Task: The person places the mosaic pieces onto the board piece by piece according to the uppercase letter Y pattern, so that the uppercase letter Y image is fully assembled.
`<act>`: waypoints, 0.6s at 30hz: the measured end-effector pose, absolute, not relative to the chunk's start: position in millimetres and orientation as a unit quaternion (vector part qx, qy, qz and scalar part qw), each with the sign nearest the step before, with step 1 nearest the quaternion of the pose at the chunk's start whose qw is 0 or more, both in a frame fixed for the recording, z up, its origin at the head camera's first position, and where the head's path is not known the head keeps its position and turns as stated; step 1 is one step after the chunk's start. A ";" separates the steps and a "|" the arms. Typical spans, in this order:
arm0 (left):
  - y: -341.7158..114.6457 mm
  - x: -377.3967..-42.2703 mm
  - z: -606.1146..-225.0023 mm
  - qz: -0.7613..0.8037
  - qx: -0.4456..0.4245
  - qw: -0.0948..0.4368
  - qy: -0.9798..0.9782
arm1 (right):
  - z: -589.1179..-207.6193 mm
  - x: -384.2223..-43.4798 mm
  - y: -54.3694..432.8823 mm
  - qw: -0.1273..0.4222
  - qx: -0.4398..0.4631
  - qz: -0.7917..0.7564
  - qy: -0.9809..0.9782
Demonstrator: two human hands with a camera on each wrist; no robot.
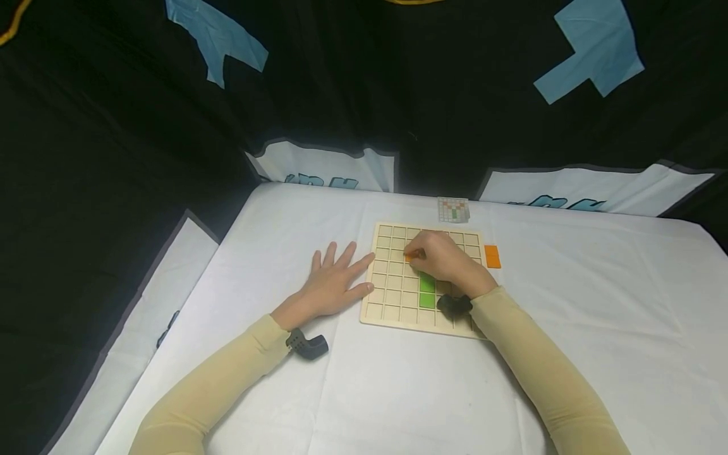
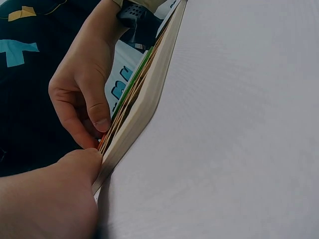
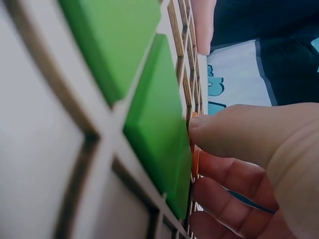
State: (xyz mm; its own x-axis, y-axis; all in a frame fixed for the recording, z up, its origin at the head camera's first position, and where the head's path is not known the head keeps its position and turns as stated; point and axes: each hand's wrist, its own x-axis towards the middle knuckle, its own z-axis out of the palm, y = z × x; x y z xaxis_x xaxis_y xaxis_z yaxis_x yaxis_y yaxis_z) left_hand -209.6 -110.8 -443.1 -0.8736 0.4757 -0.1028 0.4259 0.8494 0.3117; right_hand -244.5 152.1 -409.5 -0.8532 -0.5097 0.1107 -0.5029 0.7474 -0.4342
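A wooden grid board (image 1: pixel 392 298) lies on the white table. My left hand (image 1: pixel 327 289) rests palm down with its fingers spread, thumb and little-side fingertips at the board's left edge. Over the upper middle of the grid, my right hand (image 1: pixel 446 258) pinches an orange square tile (image 1: pixel 407 258) between thumb and fingers; the right wrist view shows the tile (image 3: pixel 195 162) upright-looking beside the thumb, partly hidden. Green square tiles (image 1: pixel 427 300) sit in grid cells just below that hand, and fill much of the right wrist view (image 3: pixel 157 119). The right forearm hides part of the board.
Two orange tiles (image 1: pixel 492 256) lie together off the board's right edge. Behind the board is a small printed pattern card (image 1: pixel 453 210). A dark curtain (image 1: pixel 341 95) hangs past the table's far edge. Each wrist carries a black device, the left one (image 1: pixel 308 345) near the table.
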 end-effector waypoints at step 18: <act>-111.4 -210.4 -443.1 0.137 0.237 0.092 0.957 | -406.0 -242.6 160.2 0.033 -0.243 -0.258 0.934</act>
State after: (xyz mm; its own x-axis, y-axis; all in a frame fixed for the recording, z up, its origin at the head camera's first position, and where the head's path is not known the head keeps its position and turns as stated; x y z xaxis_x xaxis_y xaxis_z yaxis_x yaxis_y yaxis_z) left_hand -210.4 -111.4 -443.1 -0.8709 0.4787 -0.1115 0.4281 0.8502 0.3064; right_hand -242.6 160.2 -406.0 -0.8795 -0.4717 0.0632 -0.4371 0.7482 -0.4991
